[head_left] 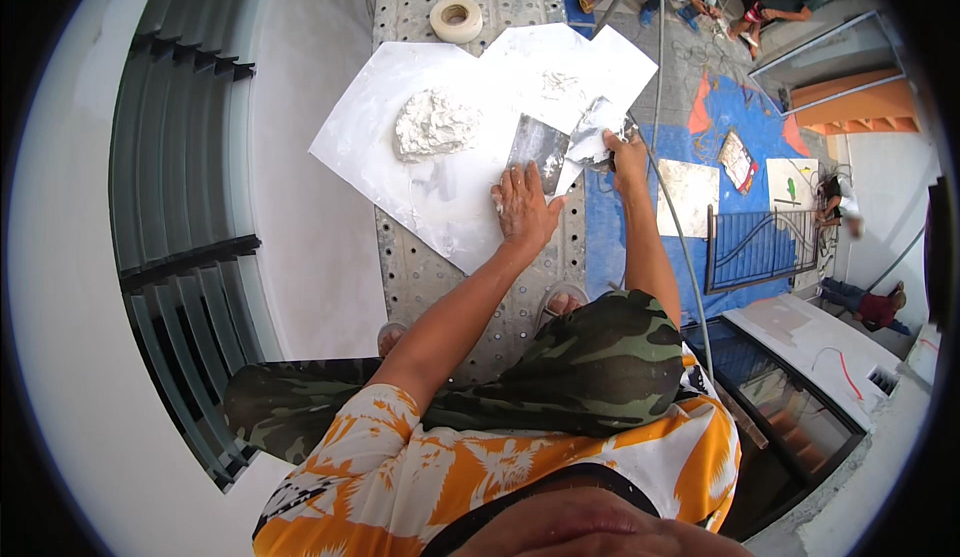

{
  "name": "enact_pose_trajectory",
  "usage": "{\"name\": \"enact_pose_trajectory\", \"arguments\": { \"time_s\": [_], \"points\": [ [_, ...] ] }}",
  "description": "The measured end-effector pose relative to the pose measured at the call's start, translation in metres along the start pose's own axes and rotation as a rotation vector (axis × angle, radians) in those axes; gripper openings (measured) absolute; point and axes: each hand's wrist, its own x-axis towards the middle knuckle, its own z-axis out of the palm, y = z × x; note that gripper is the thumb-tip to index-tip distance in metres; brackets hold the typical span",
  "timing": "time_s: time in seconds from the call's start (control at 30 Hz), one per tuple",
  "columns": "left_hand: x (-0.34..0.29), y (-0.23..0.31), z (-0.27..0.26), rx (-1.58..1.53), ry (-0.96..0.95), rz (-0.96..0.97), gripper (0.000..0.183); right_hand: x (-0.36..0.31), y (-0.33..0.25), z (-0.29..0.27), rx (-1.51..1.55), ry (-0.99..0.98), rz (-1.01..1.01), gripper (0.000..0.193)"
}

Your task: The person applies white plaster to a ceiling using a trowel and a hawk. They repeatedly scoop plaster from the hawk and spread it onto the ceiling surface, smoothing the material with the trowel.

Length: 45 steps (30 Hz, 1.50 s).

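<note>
My left hand [527, 212] grips the near end of a flat, dark metal scraper blade [541, 144], its fingers lying over the top and white paste on the skin. In my right hand [629, 156] is a putty knife [594, 125] whose broad blade is smeared with white paste. The two blades are close together over the right part of a white sheet [370, 107]; whether they touch is hard to tell. A mound of white putty [435, 124] sits on that sheet, left of my hands. Smaller smears of putty [562, 84] lie farther back.
The sheet rests on a perforated metal scaffold plank [480, 307], with a roll of tape [456, 19] beyond it. A cable [672, 202] runs down past my right arm. Below right are a blue tarp [735, 117] and a metal gate [760, 250]. Other people work there. Louvred shutters [190, 157] stand left.
</note>
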Motion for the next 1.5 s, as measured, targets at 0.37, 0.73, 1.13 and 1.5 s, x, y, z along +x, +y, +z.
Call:
{"name": "enact_pose_trajectory", "arguments": {
  "time_s": [0.37, 0.73, 1.13, 1.5],
  "points": [
    [0.029, -0.028, -0.061, -0.287, 0.438, -0.135, 0.021, -0.022, -0.028, 0.018, -0.029, 0.001, -0.053, 0.027],
    [-0.036, 0.008, -0.006, -0.901, -0.275, -0.59, 0.055, -0.107, -0.002, 0.051, 0.199, 0.122, 0.049, 0.028],
    [-0.051, 0.0, 0.032, 0.097, -0.221, 0.415, 0.09, -0.095, 0.04, 0.068, -0.251, 0.105, -0.395, 0.037],
    [-0.044, 0.004, 0.011, 0.138, -0.41, 0.387, 0.103, -0.071, 0.04, 0.085, -0.418, 0.062, -0.313, 0.046]
  ]
}}
